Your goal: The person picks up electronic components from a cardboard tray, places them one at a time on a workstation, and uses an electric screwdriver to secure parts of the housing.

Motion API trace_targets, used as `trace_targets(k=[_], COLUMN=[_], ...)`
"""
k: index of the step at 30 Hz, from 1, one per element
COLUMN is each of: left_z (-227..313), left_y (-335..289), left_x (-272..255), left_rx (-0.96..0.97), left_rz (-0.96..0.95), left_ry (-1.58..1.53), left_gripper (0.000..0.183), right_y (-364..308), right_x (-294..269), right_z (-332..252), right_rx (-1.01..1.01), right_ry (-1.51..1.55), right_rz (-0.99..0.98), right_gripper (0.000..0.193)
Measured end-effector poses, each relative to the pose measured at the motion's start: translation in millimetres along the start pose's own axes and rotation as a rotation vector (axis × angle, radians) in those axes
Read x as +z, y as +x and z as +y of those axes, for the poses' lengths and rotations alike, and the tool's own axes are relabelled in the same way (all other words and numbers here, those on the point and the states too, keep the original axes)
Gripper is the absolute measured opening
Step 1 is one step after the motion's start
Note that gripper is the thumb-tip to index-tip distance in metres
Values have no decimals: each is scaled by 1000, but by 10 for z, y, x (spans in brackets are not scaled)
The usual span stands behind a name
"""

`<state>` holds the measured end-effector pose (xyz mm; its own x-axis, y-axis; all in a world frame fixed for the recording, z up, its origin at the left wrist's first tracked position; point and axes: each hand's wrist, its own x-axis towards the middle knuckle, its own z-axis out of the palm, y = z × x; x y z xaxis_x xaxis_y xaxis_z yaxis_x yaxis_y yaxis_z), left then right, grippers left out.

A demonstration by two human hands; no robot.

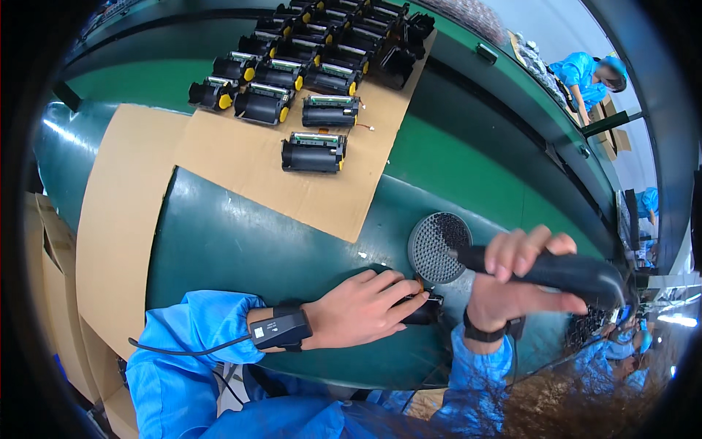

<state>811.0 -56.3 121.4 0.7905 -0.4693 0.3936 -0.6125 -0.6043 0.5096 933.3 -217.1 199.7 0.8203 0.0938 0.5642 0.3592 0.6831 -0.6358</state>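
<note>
My right hand is wrapped round a black electric screwdriver, held up over the right of the table with its bit end pointing left. Part of that hand is smeared by motion. The screwdriver's tip overlaps a round dish with a studded bottom, where small dark screws are heaped on one side. Lower down, my left hand grips a black printer module against the green tabletop. Its fingers cover most of that module, and only the right end shows.
Cardboard lies on the green table. Rows of black printer modules with yellow gears stand on it, two nearer ones apart from the rest. A dark rail runs behind. Cardboard boxes are at left; a co-worker is far right.
</note>
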Motion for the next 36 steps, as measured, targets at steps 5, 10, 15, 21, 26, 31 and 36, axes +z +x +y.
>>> trace_targets(k=[5,10,15,21,26,31,36], left_z=[-11,4,-1,-5,-15,-19,-8], left_y=[-17,14,6,11,20,-3,-11], left_x=[-28,-19,-15,-11,-2,-15,5], left_rx=[-17,-10,-24,-22,-19,-17,-22], left_rz=[7,3,3,11,5,6,14], left_ry=[5,-30,-32,-42,-34,-41,-48], left_gripper=[58,57,56,55,56,57,58], right_y=[-321,-627,-729,-741,-730,-738,-776], right_x=[-21,-202,-211,-247,-254,-220,-247], right_z=[-378,-436,-366,-309,-287,-255,-215], right_rx=[70,44,62,45,63,67,71], right_ry=[-43,-63,-80,-93,-89,-127,-120], right_rz=[-47,-79,-103,-123,-124,-118,-114], right_gripper=[75,76,77,79,80,80,81])
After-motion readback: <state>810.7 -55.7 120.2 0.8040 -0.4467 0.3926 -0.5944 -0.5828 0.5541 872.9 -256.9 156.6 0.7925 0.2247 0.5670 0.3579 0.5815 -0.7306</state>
